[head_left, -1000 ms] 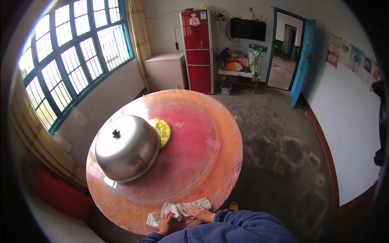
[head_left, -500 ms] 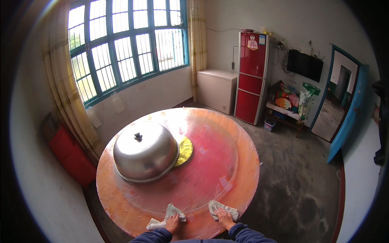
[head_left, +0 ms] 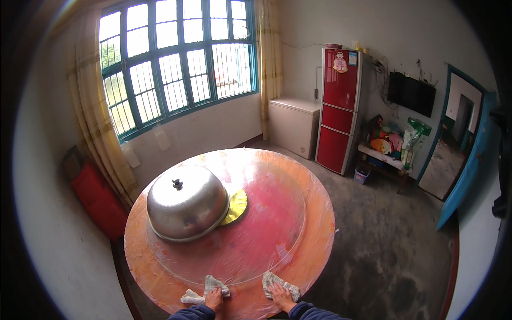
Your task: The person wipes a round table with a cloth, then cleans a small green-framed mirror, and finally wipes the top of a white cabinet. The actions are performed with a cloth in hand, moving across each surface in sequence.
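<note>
Window [head_left: 176, 66] overexposed; glare on tabletop [head_left: 266, 213], metal dome [head_left: 186, 205]; fisheye rim black, edges bent.

Sleeves [head_left: 314, 312] and the near rim of the table [head_left: 306, 250] are cut by the lower edge; the window [head_left: 180, 61], by the upper. The left hand [head_left: 214, 300] and right hand [head_left: 281, 297] conceal parts of the cloths [head_left: 272, 279] beneath them. The lid [head_left: 186, 208] obscures part of the yellow disc [head_left: 238, 205]; its interior is hidden. Dark object [head_left: 500, 208], right rim: indeterminate. Items [head_left: 359, 48] atop the fridge [head_left: 337, 120]: too small to identify.
</note>
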Motion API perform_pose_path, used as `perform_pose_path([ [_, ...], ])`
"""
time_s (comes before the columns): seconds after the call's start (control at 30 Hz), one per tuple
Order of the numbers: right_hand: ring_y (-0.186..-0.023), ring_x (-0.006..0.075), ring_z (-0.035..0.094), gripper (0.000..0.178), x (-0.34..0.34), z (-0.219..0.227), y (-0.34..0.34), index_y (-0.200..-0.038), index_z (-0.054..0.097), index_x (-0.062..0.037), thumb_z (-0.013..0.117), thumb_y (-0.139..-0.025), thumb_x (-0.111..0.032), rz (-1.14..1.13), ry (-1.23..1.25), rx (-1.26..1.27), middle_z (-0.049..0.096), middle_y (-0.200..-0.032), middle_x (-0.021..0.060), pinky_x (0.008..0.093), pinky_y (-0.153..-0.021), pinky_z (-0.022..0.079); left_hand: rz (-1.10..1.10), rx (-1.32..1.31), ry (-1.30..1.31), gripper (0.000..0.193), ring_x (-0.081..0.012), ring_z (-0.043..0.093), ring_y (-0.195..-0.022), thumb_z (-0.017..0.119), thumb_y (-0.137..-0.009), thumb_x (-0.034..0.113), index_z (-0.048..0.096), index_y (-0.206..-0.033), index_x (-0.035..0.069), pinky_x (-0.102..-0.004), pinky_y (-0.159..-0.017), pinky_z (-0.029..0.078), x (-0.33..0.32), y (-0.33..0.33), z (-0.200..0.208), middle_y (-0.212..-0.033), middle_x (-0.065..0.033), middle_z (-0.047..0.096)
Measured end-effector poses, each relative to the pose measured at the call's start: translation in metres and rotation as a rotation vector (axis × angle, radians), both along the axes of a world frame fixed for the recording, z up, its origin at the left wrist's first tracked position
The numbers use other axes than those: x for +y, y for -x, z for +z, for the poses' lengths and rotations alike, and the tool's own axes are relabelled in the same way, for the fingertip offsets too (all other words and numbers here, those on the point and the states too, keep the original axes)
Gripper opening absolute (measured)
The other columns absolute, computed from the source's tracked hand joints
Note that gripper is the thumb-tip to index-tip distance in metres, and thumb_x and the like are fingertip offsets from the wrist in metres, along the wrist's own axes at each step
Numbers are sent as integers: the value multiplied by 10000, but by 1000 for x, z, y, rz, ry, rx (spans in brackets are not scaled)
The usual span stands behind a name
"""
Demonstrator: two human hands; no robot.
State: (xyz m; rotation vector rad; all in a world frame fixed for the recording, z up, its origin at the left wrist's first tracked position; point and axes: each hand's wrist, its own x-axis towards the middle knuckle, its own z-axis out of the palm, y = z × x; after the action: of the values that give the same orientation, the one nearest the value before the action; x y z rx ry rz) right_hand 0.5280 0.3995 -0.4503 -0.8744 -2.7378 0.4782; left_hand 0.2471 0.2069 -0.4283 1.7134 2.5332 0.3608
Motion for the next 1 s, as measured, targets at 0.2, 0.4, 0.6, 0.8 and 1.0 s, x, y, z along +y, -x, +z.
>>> perform_pose_path([
  [0.2, -1363, 295, 375, 450, 4, -1, -2, -1355, 499, -161, 467, -910, -225, 31, 26, -22, 431, -1455, 130, 579, -961, 393, -48, -18, 93, 494, -394, 604, -971, 564, -837, 213, 498, -1286, 17, -455, -826, 503, 4, -15, -10, -1294, -244, 539],
  [0.4, -1391, 310, 335, 485, -1, -1, 0, -1398, 448, -177, 471, -917, -230, -13, 37, -70, 380, -1491, 143, 604, -1003, 361, -506, -195, 219, 506, -381, 598, -1021, 474, -915, 178, 391, -1402, 68, -436, -900, 482, 3, -19, -36, -1447, -243, 396],
  [0.6, -1399, 292, 324, 453, -9, -3, 4, -1382, 467, -172, 413, -933, -208, -67, -45, -79, 383, -1492, 120, 600, -1015, 344, -802, -412, 275, 531, -385, 540, -1116, 469, -923, 228, 363, -1432, 121, -464, -969, 422, -9, -17, -28, -1492, -199, 341],
  [0.8, -1398, 323, 319, 484, -31, 2, 13, -1377, 466, -133, 476, -898, -194, -177, -2, -111, 381, -1486, 156, 598, -1037, 312, -855, -478, 223, 556, -390, 482, -1210, 464, -932, 278, 336, -1463, 173, -492, -1038, 362, -46, 0, -13, -1536, -155, 286],
  [1.0, -1374, 308, 369, 512, -91, 1, 6, -1376, 473, -147, 536, -874, -219, 67, -84, -132, 401, -1480, 127, 557, -975, 399, -727, -467, 178, 575, -379, 413, -1316, 441, -949, 337, 298, -1499, 242, -527, -1108, 290, -95, 19, -12, -1582, -96, 231],
])
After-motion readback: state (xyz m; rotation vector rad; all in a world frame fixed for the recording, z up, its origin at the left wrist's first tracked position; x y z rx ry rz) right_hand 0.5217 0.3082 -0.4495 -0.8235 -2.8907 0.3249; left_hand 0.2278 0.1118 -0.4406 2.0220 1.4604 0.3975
